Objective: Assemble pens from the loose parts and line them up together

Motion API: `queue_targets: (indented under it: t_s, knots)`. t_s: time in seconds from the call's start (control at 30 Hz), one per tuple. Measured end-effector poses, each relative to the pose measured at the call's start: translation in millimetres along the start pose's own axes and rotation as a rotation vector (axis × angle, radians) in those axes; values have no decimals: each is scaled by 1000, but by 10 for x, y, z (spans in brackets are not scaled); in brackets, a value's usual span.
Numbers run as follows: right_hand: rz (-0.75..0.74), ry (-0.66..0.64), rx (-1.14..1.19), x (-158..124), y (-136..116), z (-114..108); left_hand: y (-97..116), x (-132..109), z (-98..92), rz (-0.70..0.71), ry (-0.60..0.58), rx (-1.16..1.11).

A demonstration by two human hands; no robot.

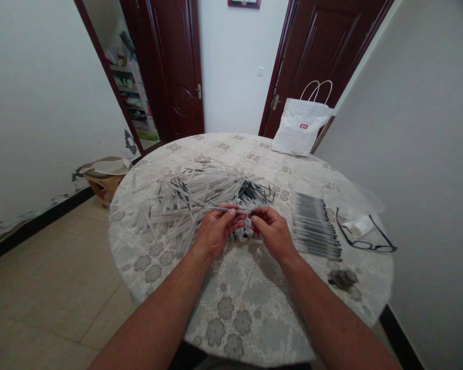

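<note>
Both of my hands meet over the near edge of a loose pile of pale pen barrels [212, 187]. My left hand [216, 228] is closed on a thin pen [233, 209], which lies nearly level across its fingers. At the pen's right end, my right hand [272, 231] pinches a small dark part, mostly hidden by the fingertips. Dark thin pieces [252, 190] lie bunched just beyond the hands. To the right, a neat row of pens [314, 226] with clear barrels and dark ends lies side by side.
Right of the row are black-framed glasses [366, 246], a white crumpled item [358, 225] and a small dark object [344, 279]. A white paper bag [303, 126] stands at the table's back right. A patterned cloth covers the round table [231, 308]. A brown stool-like object [107, 177] stands left.
</note>
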State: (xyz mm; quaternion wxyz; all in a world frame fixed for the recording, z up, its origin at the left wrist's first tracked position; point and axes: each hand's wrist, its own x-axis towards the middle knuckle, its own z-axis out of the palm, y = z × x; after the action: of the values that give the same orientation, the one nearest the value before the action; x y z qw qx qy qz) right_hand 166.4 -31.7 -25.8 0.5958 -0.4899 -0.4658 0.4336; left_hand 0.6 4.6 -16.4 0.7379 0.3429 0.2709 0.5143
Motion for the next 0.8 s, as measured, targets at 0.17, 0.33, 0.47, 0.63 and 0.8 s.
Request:
queue_targets:
  t_s: [0.17, 0.33, 0.47, 0.63, 0.8]
  knots:
    - [-115, 24, -232, -31, -26, -29, 16, 0, 4, -10, -2, 7]
    - [-150, -9, -416, -47, -1, -70, 11, -24, 18, -36, -12, 14]
    - [-127, -11, -363, -58, 17, -76, 2, -32, 28, -38, -9, 16]
    - [-214, 19, -360, -70, -1, -73, 22, -17, 16, 6, 14, -9]
    - [-203, -18, -424, -73, 13, -57, 16, -16, 2, -32, -25, 20]
